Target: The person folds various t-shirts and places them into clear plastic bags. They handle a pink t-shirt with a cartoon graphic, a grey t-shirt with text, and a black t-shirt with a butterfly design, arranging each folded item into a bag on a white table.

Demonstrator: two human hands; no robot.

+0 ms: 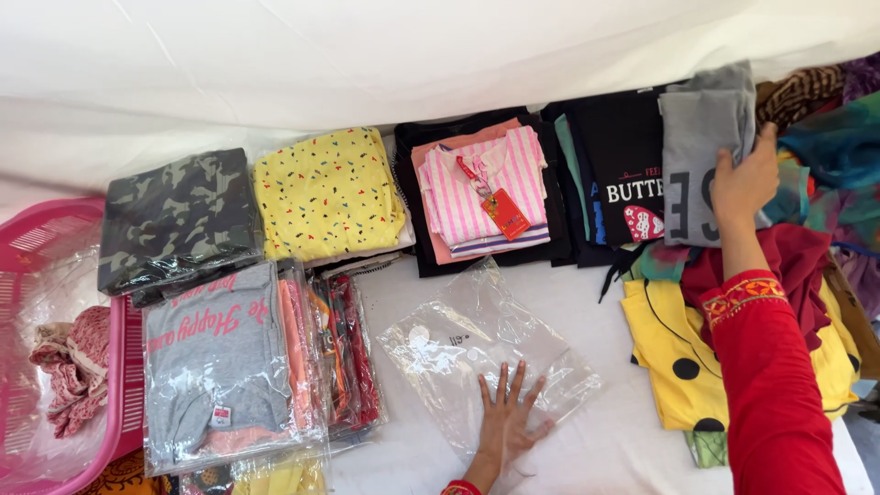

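White sheet (587,431) under folded clothes (330,192), pink basket (55,238).

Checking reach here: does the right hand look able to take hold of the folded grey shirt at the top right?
Probably yes. The right hand already rests on the grey shirt, which lies on top of the black garments, uncovered. The left hand presses the clear plastic bag, well clear.

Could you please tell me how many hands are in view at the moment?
2. The left hand lies flat on the empty clear plastic bag at the bottom centre. The right hand, in a red sleeve, grips the folded grey shirt at the upper right.
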